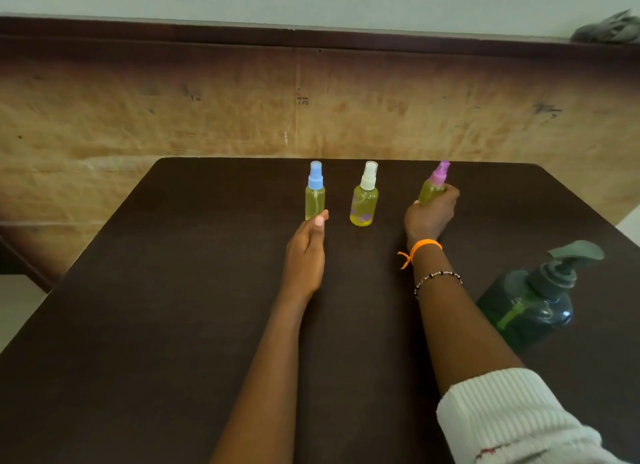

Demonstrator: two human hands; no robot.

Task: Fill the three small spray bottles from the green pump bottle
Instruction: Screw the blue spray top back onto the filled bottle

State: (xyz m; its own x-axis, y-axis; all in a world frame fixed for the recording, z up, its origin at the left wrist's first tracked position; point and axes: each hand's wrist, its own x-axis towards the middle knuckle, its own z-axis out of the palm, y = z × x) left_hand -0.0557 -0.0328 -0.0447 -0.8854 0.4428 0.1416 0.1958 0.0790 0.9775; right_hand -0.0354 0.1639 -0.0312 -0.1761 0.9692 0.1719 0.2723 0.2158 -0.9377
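Dark tabletop (173, 325) is set against a worn wall. Most of the pink-capped spray bottle (433, 186) is hidden by the gripping right hand (429, 217). The blue-capped bottle (315, 197) is touched by the open left hand (306, 255); the white-capped bottle (363, 200) stands between the hands. Behind the right forearm, the green pump bottle (533, 304) is blurred.

Table (173, 325): 3 spray bottles in a row across far edge, all upright exc. rightmost, which tilts right.
Left bottle (314, 195): L hand (304, 252) just in front, thumb tip touching its base.
Middle bottle (363, 200): betw. the other two, apart from both, no hand on it.
Right bottle (433, 186): in R hand (429, 214), fingers round lower body.
Pump bottle (530, 304): near-right of table, well apart from row, right of R forearm.
Wall (138, 117): behind table.
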